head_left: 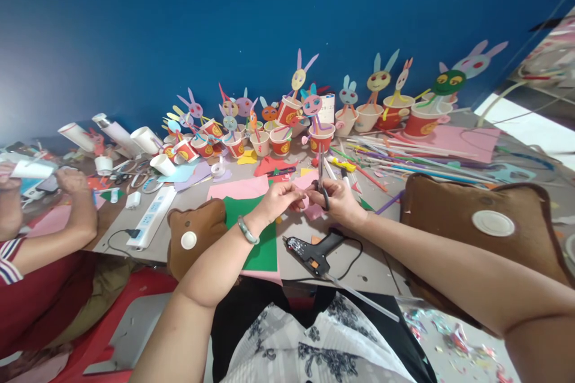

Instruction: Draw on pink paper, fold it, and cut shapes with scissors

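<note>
My right hand [342, 202] grips a pair of scissors [321, 178] with the blades pointing up and away. My left hand [279, 198], with a green bangle on its wrist, pinches a small piece of pink paper [311, 210] right beside the scissors. Both hands meet over the middle of the grey table [354, 263], above a green paper sheet [263, 245] and a pink sheet [238, 188]. A black glue gun [314, 251] lies just in front of my hands.
Rows of red and white paper cups with paper bunny heads on straws [321, 131] stand along the blue wall. Loose straws [404, 161] lie at the right. Two brown cushions [476, 221] flank me. A white power strip [150, 216] lies left, where another person's hands [72, 182] work.
</note>
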`<state>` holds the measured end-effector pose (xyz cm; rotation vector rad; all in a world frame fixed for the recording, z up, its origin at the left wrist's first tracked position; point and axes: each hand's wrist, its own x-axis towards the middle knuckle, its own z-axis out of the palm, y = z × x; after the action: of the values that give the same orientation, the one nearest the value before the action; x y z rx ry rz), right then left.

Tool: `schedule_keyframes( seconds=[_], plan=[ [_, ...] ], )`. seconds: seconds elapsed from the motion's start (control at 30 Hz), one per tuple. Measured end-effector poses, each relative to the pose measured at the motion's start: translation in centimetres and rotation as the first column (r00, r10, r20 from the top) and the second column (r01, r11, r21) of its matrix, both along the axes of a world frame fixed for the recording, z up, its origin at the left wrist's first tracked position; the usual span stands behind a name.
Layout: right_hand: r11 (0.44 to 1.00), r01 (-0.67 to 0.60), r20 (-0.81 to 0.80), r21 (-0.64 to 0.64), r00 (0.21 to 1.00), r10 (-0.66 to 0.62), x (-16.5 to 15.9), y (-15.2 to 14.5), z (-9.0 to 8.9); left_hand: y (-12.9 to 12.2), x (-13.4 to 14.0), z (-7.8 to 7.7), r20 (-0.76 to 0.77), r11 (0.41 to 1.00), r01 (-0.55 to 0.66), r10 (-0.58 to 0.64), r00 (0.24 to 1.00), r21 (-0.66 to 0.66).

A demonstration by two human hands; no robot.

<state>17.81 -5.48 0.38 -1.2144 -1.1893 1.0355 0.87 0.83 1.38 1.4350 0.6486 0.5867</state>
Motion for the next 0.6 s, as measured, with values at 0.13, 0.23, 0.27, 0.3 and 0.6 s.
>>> schedule_keyframes(
  seconds=[0.13,0.23,0.27,0.3,0.6],
  plan=[
    [1.000,0.013,0.019,0.010,1.000,-0.013,0.0,-0.1,-0.1,0.0,-0.1,0.3,-0.035,0.999,-0.009,0.007,0.999,-0.054],
    [1.000,0.010,0.023,0.016,1.000,-0.011,0.0,-0.1,0.0,-0.1,-0.1,0.6,-0.076,0.993,-0.029,0.021,0.997,-0.112],
    [1.000,0.008,0.023,0.020,1.000,-0.009,0.0,-0.1,0.0,-0.1,-0.1,0.7,-0.088,0.991,-0.035,0.024,0.996,-0.127],
    [1.000,0.006,0.022,0.024,1.000,-0.007,0.0,-0.1,0.0,-0.1,-0.1,0.9,-0.095,0.990,-0.038,0.025,0.995,-0.139],
    [0.999,-0.018,0.063,0.033,0.998,0.016,0.1,0.0,-0.3,0.5,-0.3,0.7,-0.098,1.000,0.021,-0.021,0.995,0.001]
  ],
)
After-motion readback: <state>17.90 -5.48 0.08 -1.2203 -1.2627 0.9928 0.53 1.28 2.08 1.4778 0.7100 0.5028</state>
